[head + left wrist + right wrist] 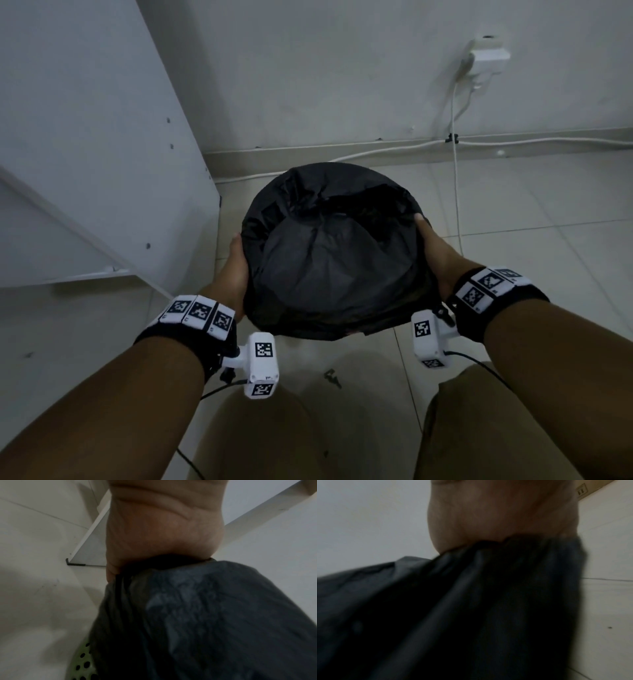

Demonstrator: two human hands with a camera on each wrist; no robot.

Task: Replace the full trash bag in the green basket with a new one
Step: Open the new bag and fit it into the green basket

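Observation:
A black trash bag [329,260] drapes over the basket on the tiled floor and hides it in the head view. Its mouth sags inward over dark folds. My left hand [236,267] grips the bag's left side at the rim, thumb on top, with the fingers hidden behind the plastic. On the opposite side my right hand [433,250] holds the bag the same way. In the left wrist view my palm [163,527] presses on the gathered bag [197,615], and a strip of the green perforated basket [82,661] shows below. The right wrist view shows only my palm [505,513] on black plastic [471,608].
A white cabinet panel [102,154] stands close on the left. Behind the basket, a wall socket with a plug [486,58] feeds a white cable [455,171] down to the floor and along the skirting. A small dark scrap [331,377] lies between my knees.

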